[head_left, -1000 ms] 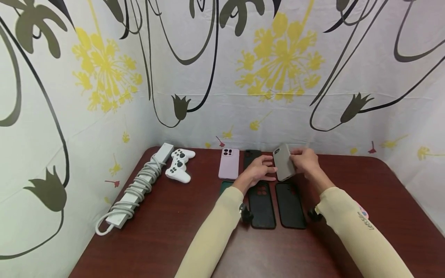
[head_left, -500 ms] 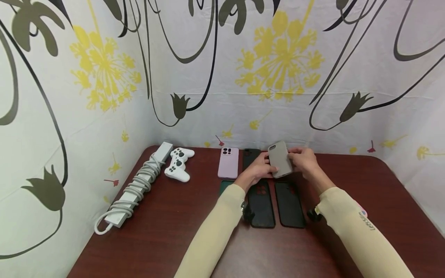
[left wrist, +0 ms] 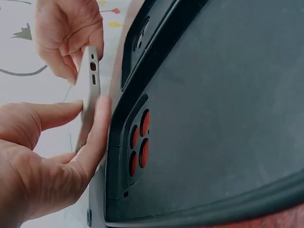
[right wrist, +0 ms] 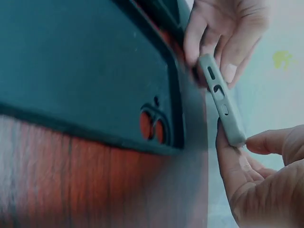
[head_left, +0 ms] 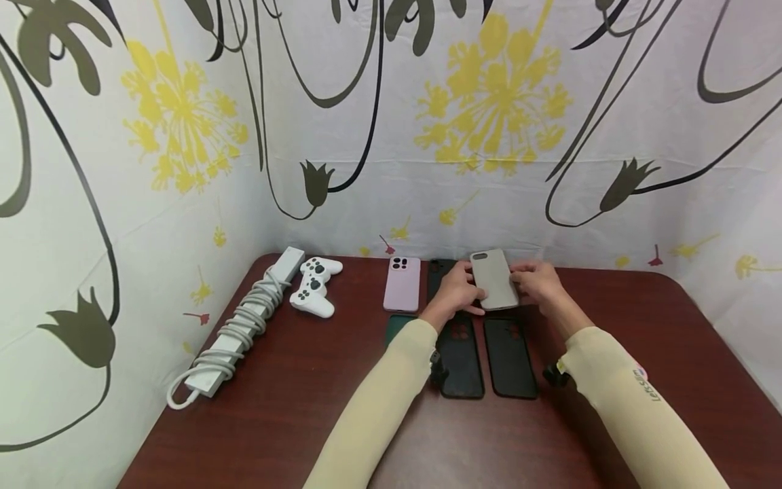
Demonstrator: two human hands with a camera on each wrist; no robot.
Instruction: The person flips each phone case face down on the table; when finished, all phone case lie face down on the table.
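Observation:
Both hands hold a beige phone case (head_left: 494,280) by its long sides near the table's back edge. In the left wrist view, the thumb and fingers of my left hand (left wrist: 52,156) pinch one edge of the case (left wrist: 89,90). My right hand (right wrist: 270,171) grips the opposite corner in the right wrist view, where the end with the port cutouts (right wrist: 221,97) shows. Just in front lie two black phone cases, the left one (head_left: 462,360) with several round camera holes and the right one (head_left: 510,360). A dark case (head_left: 441,269) is partly hidden behind my left hand.
Left of the hands lies a lilac phone case (head_left: 401,285), with a green case (head_left: 400,326) partly under the left forearm. Farther left are a white game controller (head_left: 315,286) and a power strip (head_left: 244,326) wrapped in its cord. A patterned cloth (head_left: 391,136) hangs behind the table.
The beige case has shifted slightly left and turned flatter, its back facing up. My left hand, spread beside it earlier, now pinches its left side; the right hand keeps its grip.

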